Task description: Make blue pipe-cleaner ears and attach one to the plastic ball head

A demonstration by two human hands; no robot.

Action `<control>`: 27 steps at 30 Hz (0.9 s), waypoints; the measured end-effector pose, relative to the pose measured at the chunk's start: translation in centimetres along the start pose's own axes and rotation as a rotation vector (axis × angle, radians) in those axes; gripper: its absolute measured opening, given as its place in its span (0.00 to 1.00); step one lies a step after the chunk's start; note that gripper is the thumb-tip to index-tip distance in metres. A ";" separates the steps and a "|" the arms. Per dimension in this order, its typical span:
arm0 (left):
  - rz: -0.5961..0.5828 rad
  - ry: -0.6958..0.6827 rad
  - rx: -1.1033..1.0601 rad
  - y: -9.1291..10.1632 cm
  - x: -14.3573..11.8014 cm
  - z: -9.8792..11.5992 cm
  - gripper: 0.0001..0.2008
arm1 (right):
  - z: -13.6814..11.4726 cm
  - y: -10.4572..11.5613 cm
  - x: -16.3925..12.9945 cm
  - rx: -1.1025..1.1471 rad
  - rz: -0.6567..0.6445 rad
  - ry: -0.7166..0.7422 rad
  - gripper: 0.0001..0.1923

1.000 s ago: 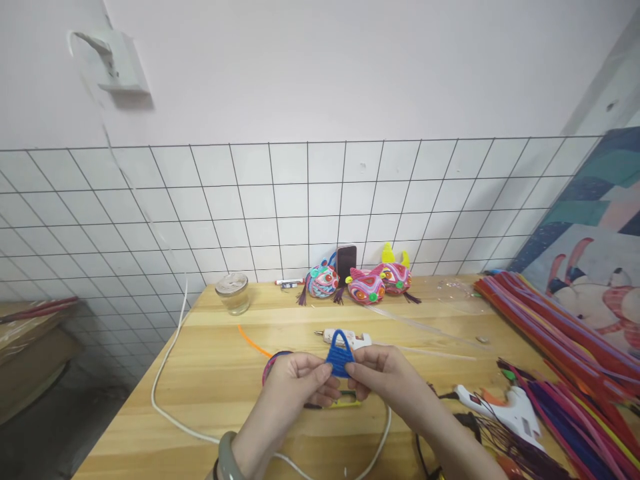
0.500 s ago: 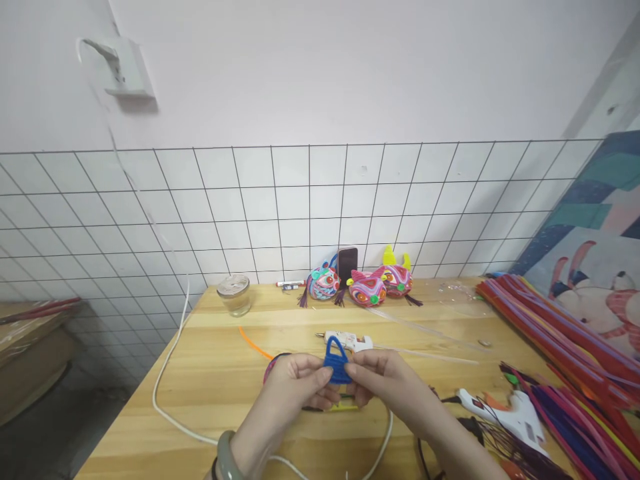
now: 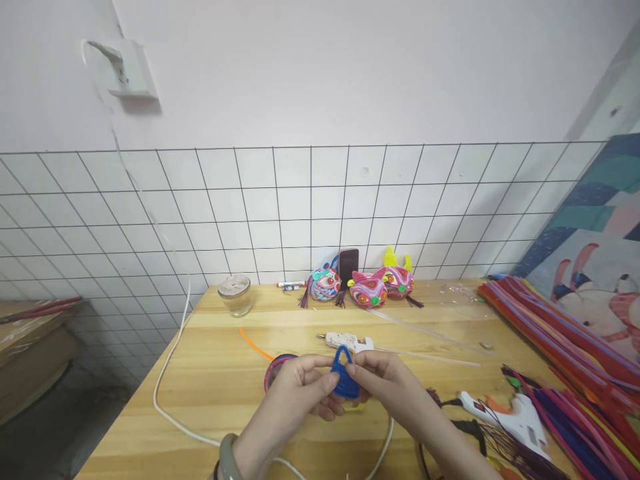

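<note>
Between my two hands is a small blue pipe-cleaner piece [image 3: 345,383], a tightly wound patch with a loop at its top. My left hand [image 3: 311,385] pinches its left side with thumb and fingers. From the right, my right hand [image 3: 377,375] grips it, the thumb lying over the front near the loop. Behind my left hand a round piece [image 3: 275,371] with a pink and dark-blue rim is partly covered. Just beyond the blue piece lies a white glue gun [image 3: 345,341], its nozzle pointing left.
Colourful animal-head ornaments [image 3: 368,289] and a phone [image 3: 349,265] stand against the tiled wall. A glass jar [image 3: 235,295] is at the back left. On the right lie a second glue gun [image 3: 515,417] and bundles of pipe cleaners [image 3: 555,333]. A white cord [image 3: 163,407] runs along the left.
The blue piece has come slightly lower and to the right, and it is turned so its loop leans left. Both hands keep hold of it.
</note>
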State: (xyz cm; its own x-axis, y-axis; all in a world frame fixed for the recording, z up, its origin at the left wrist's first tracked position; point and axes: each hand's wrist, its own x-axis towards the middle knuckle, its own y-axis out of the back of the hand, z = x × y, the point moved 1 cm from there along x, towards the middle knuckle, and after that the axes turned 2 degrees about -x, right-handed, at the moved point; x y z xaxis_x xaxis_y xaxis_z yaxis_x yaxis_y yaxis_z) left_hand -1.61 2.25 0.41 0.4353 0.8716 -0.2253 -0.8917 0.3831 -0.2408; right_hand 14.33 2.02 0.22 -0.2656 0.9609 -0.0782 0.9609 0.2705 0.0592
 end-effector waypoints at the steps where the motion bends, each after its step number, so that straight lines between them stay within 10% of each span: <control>1: 0.008 0.008 -0.002 0.0 0.1 -0.1 0.26 | 0.0 0.0 0.0 -0.010 0.004 0.003 0.19; 27: -0.032 0.123 -0.026 -0.8 -0.1 -0.8 0.15 | -0.4 -0.8 -0.2 -0.094 0.079 0.016 0.20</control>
State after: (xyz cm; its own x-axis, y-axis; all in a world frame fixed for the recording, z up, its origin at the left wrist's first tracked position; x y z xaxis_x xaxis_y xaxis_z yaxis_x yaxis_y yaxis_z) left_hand -0.79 1.63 -0.11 0.4772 0.8144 -0.3303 -0.8741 0.4011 -0.2739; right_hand 13.55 1.63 0.57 -0.1915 0.9800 -0.0535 0.9676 0.1976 0.1572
